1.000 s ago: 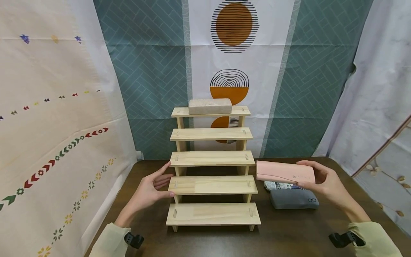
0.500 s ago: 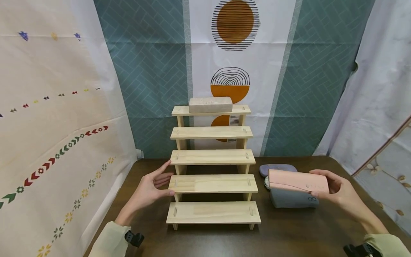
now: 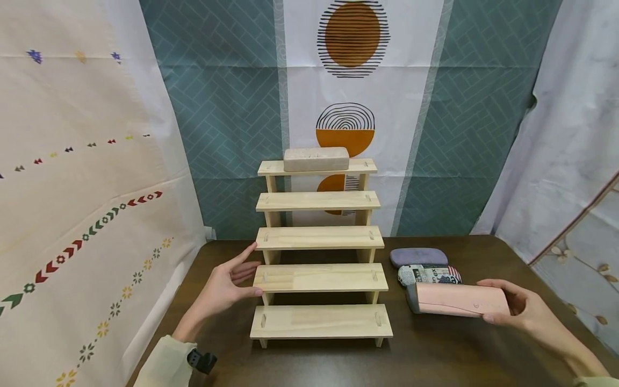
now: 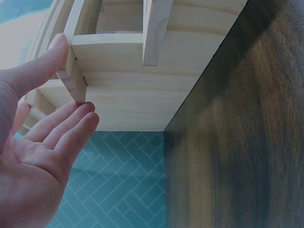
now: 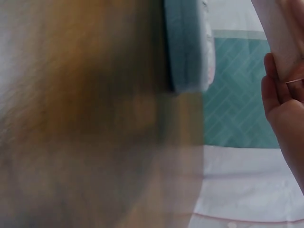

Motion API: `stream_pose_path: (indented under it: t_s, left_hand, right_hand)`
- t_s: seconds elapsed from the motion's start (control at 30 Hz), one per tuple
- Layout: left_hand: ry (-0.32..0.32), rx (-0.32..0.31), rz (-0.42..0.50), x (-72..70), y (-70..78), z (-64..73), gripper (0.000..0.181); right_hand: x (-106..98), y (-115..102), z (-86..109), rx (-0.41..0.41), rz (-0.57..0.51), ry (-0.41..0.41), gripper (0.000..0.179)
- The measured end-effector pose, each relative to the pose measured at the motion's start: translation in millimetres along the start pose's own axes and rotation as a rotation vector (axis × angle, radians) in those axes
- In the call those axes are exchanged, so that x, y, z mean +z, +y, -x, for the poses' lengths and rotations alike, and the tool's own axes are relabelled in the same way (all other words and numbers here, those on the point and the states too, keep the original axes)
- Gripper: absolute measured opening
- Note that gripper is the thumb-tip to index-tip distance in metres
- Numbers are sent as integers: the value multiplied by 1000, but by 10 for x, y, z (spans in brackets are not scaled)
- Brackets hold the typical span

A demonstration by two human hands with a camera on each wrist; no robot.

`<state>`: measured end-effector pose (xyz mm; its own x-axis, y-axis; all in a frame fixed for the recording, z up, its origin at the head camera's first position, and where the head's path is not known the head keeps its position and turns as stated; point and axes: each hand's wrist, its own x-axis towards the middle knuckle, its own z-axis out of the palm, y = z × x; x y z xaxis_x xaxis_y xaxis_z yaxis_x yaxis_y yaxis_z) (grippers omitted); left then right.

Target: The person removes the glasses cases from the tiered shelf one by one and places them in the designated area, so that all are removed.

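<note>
My right hand point(image 3: 519, 306) grips the right end of a pink glasses case point(image 3: 454, 299) between thumb and fingers. This case overlaps a blue-grey glasses case point(image 3: 412, 299) in the head view; in the right wrist view it is raised off the table, with the blue-grey case point(image 5: 185, 47) apart from it. On the left, my left hand point(image 3: 223, 287) holds the side of a pale wooden step shelf point(image 3: 316, 277). In the left wrist view, the thumb and fingertips pinch the end of one shelf board point(image 4: 73, 80) from opposite edges.
Behind the blue-grey case lie a newsprint-patterned case point(image 3: 427, 274) and a purple one point(image 3: 418, 257). A beige case point(image 3: 316, 159) rests on the shelf's top step. The dark wooden table point(image 3: 329, 368) is enclosed by hanging cloths point(image 3: 232, 118).
My right hand has carried the pink case right and down, from beside the third step to over the blue-grey case, uncovering the purple and patterned cases. My left hand stays put.
</note>
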<state>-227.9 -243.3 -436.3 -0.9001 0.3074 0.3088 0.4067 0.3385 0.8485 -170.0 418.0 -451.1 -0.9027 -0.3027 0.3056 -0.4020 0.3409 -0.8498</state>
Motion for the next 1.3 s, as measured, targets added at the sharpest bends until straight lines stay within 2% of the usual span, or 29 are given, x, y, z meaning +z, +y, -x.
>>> stream_pose_path:
  t_s: [0.2,0.37,0.53,0.67,0.97,1.3]
  left_hand:
    - [-2,6,13,-1,1,3,107]
    - [-1,4,14,0,2,2,107]
    - [2,2,9,3,-5,6,106]
    - [-2,-2,10,4,-11,14,105]
    - [1,5,8,2,-9,15,106]
    - [-1,4,5,3,1,10,105]
  right_hand:
    - [-2,56,134,106,15,-24,57]
    - [13,103,196,162,30,-44,56]
    - [18,143,244,229,4,-47,56]
    - [9,200,276,243,-12,-70,54]
    - [7,292,270,264,44,-97,55]
    - [36,318,270,272,141,-70,57]
